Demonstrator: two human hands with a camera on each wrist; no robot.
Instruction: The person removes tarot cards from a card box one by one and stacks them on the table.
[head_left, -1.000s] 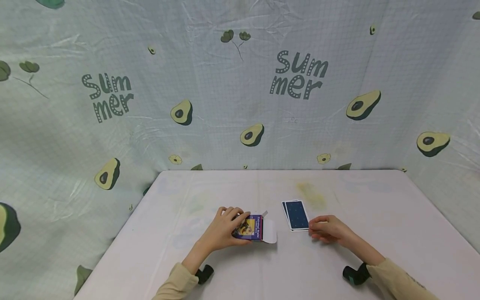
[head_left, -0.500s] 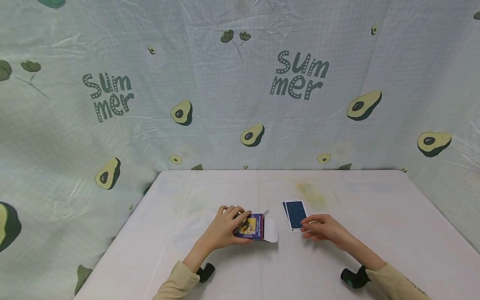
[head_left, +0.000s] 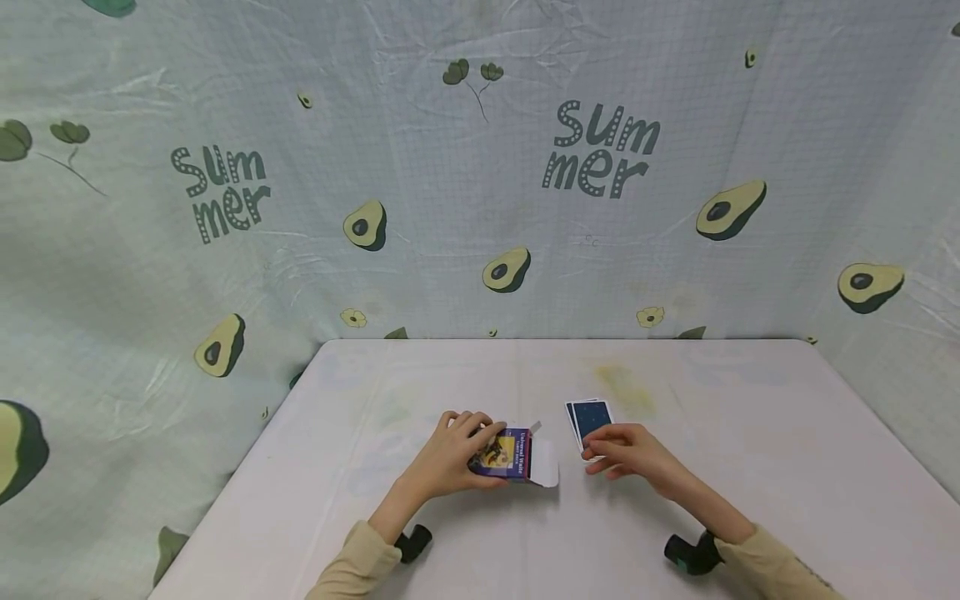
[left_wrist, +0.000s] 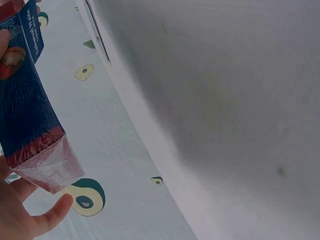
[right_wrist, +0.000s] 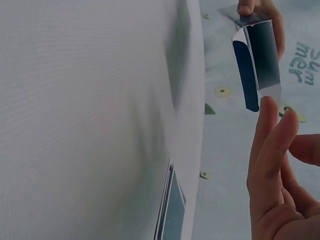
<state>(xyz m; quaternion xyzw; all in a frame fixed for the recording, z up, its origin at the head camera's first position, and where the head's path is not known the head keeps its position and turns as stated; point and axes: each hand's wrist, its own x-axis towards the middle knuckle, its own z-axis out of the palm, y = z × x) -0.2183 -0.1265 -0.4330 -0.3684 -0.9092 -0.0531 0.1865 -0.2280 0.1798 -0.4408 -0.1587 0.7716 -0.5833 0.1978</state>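
White table [head_left: 750, 433], pale gridded backdrop cloth [head_left: 420, 183] with avocado prints and "Summer" lettering, even light

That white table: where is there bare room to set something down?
The white table is bare behind the blue card stack, along its right side, and left of the left hand. It is crowded between the hands, around the purple card box.

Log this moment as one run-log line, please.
left hand: grips card box, flap open | right hand: fingers on card stack | table: stack lies flat
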